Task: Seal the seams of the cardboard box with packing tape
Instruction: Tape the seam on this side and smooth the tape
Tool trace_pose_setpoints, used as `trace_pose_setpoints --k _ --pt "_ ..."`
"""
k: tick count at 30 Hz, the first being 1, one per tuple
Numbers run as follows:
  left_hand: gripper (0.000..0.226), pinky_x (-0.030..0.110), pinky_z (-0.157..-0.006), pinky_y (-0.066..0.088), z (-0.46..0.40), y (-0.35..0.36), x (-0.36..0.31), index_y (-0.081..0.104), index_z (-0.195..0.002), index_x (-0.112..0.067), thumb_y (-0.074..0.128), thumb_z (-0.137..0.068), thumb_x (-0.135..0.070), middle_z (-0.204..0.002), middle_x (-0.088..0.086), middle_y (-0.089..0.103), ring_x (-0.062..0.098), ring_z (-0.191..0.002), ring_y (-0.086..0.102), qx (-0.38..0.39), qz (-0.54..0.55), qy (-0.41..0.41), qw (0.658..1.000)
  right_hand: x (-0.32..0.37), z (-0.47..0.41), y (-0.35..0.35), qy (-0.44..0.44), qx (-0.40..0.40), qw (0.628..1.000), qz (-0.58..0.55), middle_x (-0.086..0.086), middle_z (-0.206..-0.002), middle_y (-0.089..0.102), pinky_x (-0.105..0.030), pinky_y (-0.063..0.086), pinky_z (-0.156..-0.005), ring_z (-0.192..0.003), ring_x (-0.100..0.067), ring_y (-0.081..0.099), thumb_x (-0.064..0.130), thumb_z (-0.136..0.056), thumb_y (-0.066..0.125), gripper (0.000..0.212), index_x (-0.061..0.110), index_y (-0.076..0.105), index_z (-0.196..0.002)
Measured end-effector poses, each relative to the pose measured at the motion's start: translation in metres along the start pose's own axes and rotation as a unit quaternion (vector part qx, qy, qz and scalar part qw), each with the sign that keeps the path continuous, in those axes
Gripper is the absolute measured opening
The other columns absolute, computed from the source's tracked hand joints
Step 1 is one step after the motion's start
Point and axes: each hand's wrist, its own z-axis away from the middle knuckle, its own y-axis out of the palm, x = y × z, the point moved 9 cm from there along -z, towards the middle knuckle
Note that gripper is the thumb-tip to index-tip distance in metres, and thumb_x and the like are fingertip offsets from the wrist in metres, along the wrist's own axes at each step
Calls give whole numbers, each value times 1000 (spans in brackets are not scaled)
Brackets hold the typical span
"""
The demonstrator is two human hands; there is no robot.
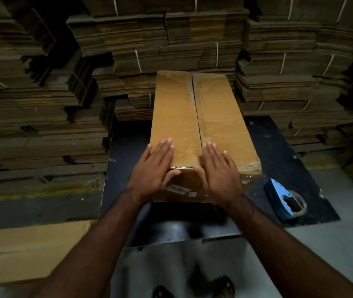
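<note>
While closed, box [201,125] has both hands flat atop.

I see the box [201,125] lying lengthwise on a dark table [278,151], its centre seam [196,110] covered by clear tape. My left hand [156,168] lies flat on the near end, left of the seam, fingers straight, thumb over the edge. My right hand [218,168] lies flat just right of the seam. A blue tape dispenser [284,200] rests on the table, right of the box. Bundled flat cardboard stacks [160,39] stand behind.
</note>
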Motion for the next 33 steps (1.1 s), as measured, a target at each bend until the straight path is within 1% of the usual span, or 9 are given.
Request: trace_pose_setpoints --k 4,7,11,17,21,25,28,30,33 --pt "69 51 -118 26 -22 17 -25 33 -154 -7 19 -105 -54 -163 12 25 26 -151 25 36 -38 -12 999 -9 -2 7 0 7 1000 19 -14 -156 38 -45 24 -119 -147 -26 32 52 -105 9 72 5 37 -151" --pt "66 53 -114 32 -17 27 -22 32 -154 -7 25 -105 -52 -163 12 27 28 -149 29 52 -82 12 995 -9 2 19 -38 24 996 75 -15 -159 31 -47 21 -121 -149 -27 28 56 -104 11 73 5 26 -155" --pt "67 53 -117 28 -14 27 -28 26 -156 -7 26 -105 -51 -164 12 22 28 -151 24 77 -98 65 990 -17 11 18 -39 23 994 96 -13 -163 24 -47 18 -121 -151 -26 22 61 -102 18 77 7 17 -158" --pt "74 52 -116 31 -30 14 -48 41 -150 -3 13 -105 -55 -158 14 37 27 -146 36 81 -55 15 995 -43 11 -6 22 -20 1000 4 -12 -159 34 -43 21 -120 -149 -24 28 55 -104 15 71 6 32 -154" --pt "83 54 -116 31 -43 26 -64 42 -149 -4 2 -102 -60 -157 14 38 28 -146 36 118 -41 -21 992 -53 10 4 24 3 999 20 -13 -158 36 -41 18 -120 -147 -25 30 56 -104 8 74 6 34 -152" --pt "82 53 -120 18 -40 31 -64 18 -158 -7 -6 -98 -57 -166 10 17 26 -153 17 136 -82 -12 987 -55 13 14 -17 19 998 65 -16 -157 36 -46 24 -119 -146 -29 32 58 -104 17 75 3 31 -153" --pt "81 52 -122 6 -40 32 -66 3 -159 -9 0 -98 -61 -167 9 2 23 -154 3 154 -99 11 983 -61 21 13 -46 24 995 91 -16 -161 26 -45 17 -121 -150 -27 24 56 -101 37 78 3 22 -155" --pt "85 52 -123 4 -41 31 -66 2 -158 -9 -1 -96 -66 -167 9 1 22 -154 1 166 -100 19 981 -64 24 8 -59 19 995 79 -15 -162 24 -44 16 -122 -151 -26 21 59 -98 45 84 3 21 -156" --pt "87 51 -124 8 -50 24 -69 16 -158 -9 -3 -95 -67 -166 7 14 20 -154 11 130 -33 -26 991 -73 21 -8 -35 -13 999 0 -14 -160 31 -44 22 -121 -149 -26 26 55 -103 33 73 4 28 -154"
